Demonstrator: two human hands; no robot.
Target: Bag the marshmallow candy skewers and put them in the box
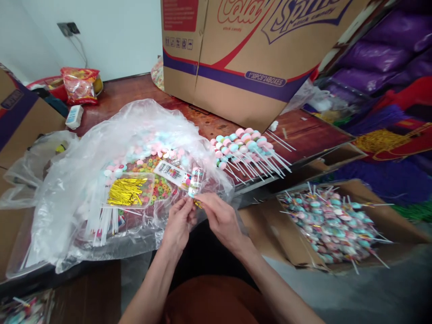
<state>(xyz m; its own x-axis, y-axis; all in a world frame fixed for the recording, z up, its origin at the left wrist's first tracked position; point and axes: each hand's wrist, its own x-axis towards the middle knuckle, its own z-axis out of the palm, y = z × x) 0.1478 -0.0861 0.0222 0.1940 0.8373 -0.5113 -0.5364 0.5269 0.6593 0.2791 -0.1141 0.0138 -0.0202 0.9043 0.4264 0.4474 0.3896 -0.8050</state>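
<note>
In front of me, a candy stick in a clear printed wrapper stands upright. My left hand is closed, pinching it at its lower end. My right hand is closed too, its fingers pinching a gold twist tie at the neck of the wrapper. A clear plastic box of gold twist ties lies left of my hands. Beside it are a pack of printed wrappers and loose ring candies. White sticks lie near the table edge.
A clear plastic sheet covers much of the table's left. Several unwrapped candy sticks lie in rows at the right, before a large carton. An open box of wrapped candy sticks stands lower right. A red candy bag sits back left.
</note>
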